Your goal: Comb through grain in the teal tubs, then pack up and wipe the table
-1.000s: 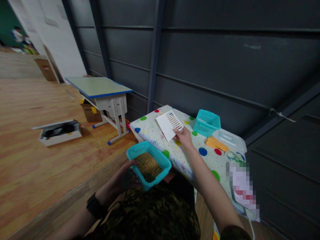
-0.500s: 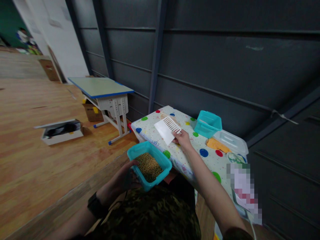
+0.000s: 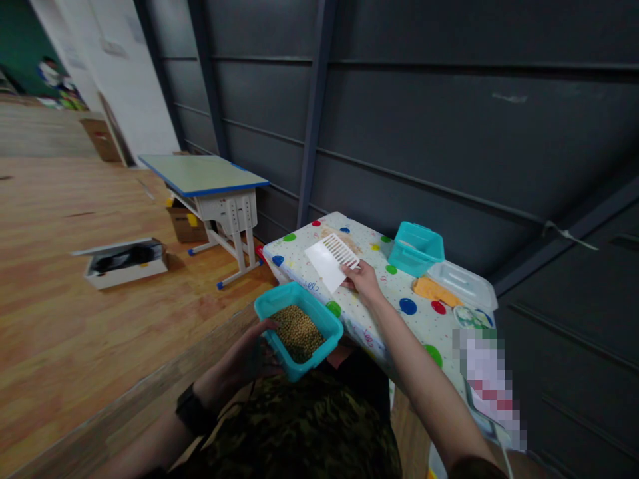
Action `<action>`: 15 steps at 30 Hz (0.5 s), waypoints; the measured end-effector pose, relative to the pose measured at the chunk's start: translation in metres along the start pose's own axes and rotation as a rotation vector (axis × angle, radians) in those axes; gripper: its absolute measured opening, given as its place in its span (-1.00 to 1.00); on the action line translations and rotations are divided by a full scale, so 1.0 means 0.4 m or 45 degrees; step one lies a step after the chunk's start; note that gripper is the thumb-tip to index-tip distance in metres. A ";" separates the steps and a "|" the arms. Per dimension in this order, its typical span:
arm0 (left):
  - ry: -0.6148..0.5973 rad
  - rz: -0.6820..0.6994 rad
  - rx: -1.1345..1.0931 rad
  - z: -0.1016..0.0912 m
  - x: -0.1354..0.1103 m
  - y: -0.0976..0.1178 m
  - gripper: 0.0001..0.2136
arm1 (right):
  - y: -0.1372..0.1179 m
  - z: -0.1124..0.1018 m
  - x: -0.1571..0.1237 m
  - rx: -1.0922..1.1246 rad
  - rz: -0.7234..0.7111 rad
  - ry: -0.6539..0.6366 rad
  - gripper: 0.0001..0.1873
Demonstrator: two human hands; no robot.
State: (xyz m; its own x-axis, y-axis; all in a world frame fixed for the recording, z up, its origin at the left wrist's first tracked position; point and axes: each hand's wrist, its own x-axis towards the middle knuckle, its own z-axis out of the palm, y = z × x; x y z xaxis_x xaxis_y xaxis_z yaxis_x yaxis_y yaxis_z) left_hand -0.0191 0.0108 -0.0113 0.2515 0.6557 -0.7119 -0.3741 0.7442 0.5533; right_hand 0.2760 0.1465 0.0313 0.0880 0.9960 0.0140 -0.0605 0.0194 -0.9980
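Observation:
My left hand (image 3: 252, 352) is closed on the near-left wall of a turquoise plastic box (image 3: 327, 324), thumb over the rim. Tan soybeans (image 3: 298, 332) fill its lower part, and the box hangs in front of the table's near edge. Over the tabletop, my right hand (image 3: 363, 281) pinches the lower right corner of a flat white plastic piece with a row of slots (image 3: 327, 266). A small tan speck, too small to name, shows on its plain part. Behind the slotted piece, a patch of pale tan grains (image 3: 347, 239) lies on the tablecloth.
The table's spotted cloth (image 3: 379, 313) carries a second turquoise box (image 3: 417, 249), a clear lid (image 3: 464, 285), an orange cloth (image 3: 435, 291) and a blurred-out item (image 3: 486, 379). A dark panelled wall (image 3: 424, 133) stands behind. Leftward are a desk (image 3: 204, 173) and an open white carton (image 3: 124, 263).
The white slotted piece has shifted slightly left and toward me with my right hand. My left hand and its box stay almost where they were.

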 end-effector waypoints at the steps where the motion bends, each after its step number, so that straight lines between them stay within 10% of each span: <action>1: 0.008 -0.003 0.002 0.005 -0.005 0.002 -0.75 | -0.001 0.000 -0.001 0.010 0.003 0.001 -0.42; 15: 0.000 0.004 -0.029 0.009 -0.009 0.013 -0.82 | -0.025 -0.011 -0.031 0.004 0.084 -0.270 -0.52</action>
State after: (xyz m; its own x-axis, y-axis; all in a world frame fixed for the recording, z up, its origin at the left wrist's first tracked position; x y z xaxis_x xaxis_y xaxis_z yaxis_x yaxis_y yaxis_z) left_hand -0.0187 0.0127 -0.0041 0.2503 0.6579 -0.7103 -0.3947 0.7393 0.5456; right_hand 0.2799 0.1336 0.0409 -0.1275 0.9911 -0.0380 -0.0620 -0.0462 -0.9970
